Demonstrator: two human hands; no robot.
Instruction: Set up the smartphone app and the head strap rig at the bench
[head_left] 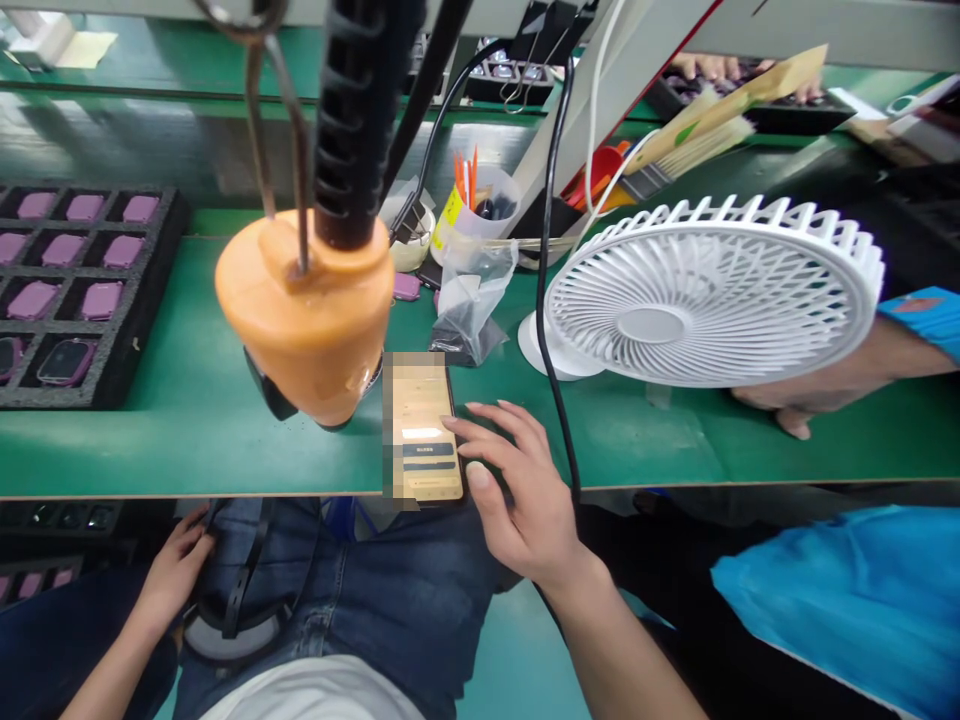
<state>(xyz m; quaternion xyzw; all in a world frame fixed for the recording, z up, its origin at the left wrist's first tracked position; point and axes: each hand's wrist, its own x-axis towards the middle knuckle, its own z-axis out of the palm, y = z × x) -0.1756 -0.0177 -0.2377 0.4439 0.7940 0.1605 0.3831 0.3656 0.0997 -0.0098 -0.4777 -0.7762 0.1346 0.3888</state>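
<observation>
A smartphone (429, 435) with a lit yellowish screen, partly pixelated, lies on the green bench at its front edge. My right hand (521, 490) is over the phone's right side, fingers spread and fingertips at the screen; whether they touch it, I cannot tell. Low on the left, my left hand (172, 570) rests on my thigh with its fingers stretched out. It lies beside a dark strapped object (240, 620) on my lap, and no held thing shows in it.
An orange corded tool (311, 310) hangs in front of me. Left is a black foam tray (161, 270) of purple-cased devices. A white fan (712, 290), a clear plastic bag (476, 290), a pen cup (487, 205) and a black cable (551, 330) stand or hang rightward. A co-worker's hand (810, 395) is behind the fan.
</observation>
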